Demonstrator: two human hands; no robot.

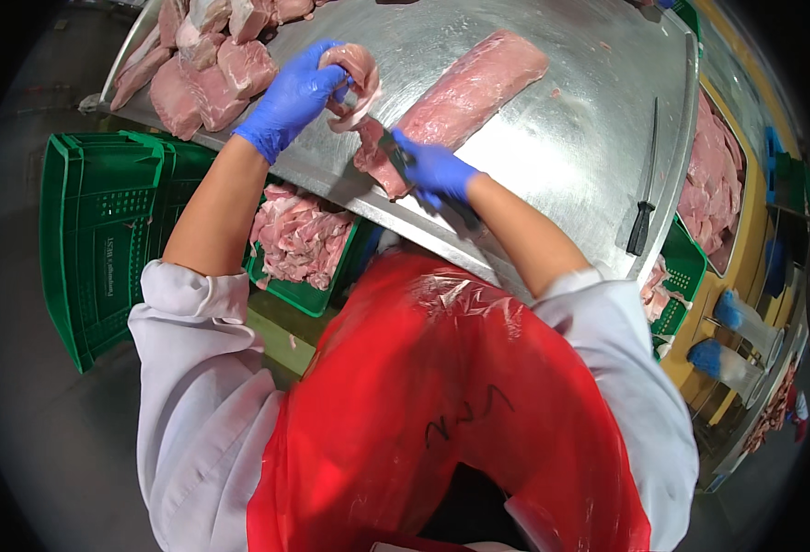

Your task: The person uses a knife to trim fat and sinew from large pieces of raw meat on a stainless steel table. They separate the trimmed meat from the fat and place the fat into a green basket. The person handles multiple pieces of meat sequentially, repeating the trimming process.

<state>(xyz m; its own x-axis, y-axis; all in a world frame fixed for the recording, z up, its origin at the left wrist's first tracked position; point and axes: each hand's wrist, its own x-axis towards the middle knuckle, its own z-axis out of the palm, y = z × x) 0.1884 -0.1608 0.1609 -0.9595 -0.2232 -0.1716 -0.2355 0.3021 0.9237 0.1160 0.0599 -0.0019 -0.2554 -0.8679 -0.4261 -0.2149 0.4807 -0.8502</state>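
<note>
A long pale-pink pork loin lies slantwise on the metal table in front of me. My left hand, in a blue glove, is closed on a curled strip of meat raised over the table's near edge. The strip hangs down toward the near end of the loin; whether it is still joined there I cannot tell. My right hand, gloved in blue too, grips a knife held against the loin's near end. The fingers and the loin hide part of the knife.
Several thick meat pieces are piled at the table's far left. A sharpening steel lies at the right edge. Below the near edge, a green crate holds trimmings; another green crate stands left. More meat fills a container at right.
</note>
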